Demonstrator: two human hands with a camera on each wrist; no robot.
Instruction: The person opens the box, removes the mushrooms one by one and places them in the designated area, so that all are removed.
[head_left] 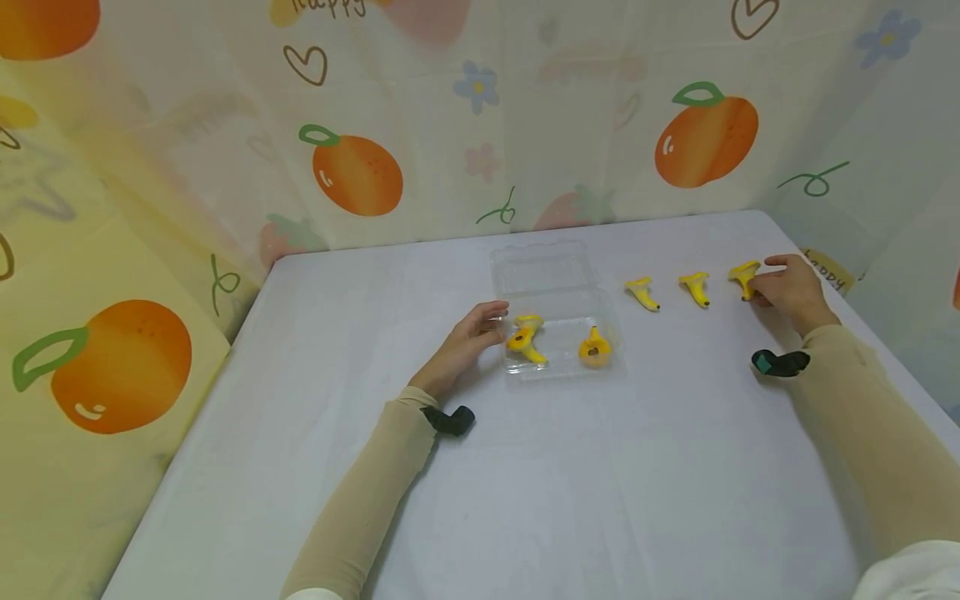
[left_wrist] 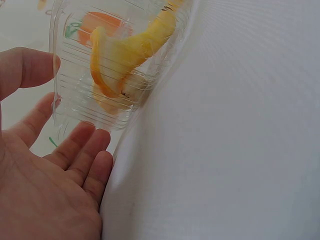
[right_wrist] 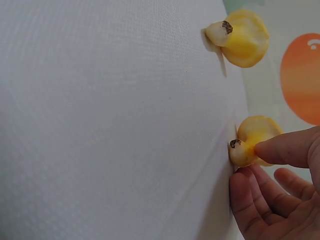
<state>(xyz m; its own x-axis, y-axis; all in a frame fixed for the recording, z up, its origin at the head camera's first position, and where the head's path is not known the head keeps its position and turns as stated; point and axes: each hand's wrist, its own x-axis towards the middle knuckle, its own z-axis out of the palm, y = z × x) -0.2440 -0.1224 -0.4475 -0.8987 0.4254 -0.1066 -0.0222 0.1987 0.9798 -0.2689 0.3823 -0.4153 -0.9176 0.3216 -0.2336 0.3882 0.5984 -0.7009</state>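
My right hand (head_left: 793,292) is at the far right of the table, pinching a yellow trumpet-shaped mushroom (head_left: 744,273) by its stem. In the right wrist view the thumb lies on the stem (right_wrist: 242,154) near its dark tip, and the other fingers are below it. A clear plastic clamshell box (head_left: 555,302) lies with its lid back at mid-table. My left hand (head_left: 463,346) is at its left side, thumb and index fingertip right at the rim, the other fingers loosely extended. Two mushrooms (head_left: 529,353) overlap in the box's left part; another mushroom (head_left: 595,348) is at its right.
Two more mushrooms, one nearer the box (head_left: 642,294) and one beside it (head_left: 695,288), lie in a row leading to the right hand. The white-covered table (head_left: 637,467) meets a fruit-print curtain (head_left: 427,167) at its back edge.
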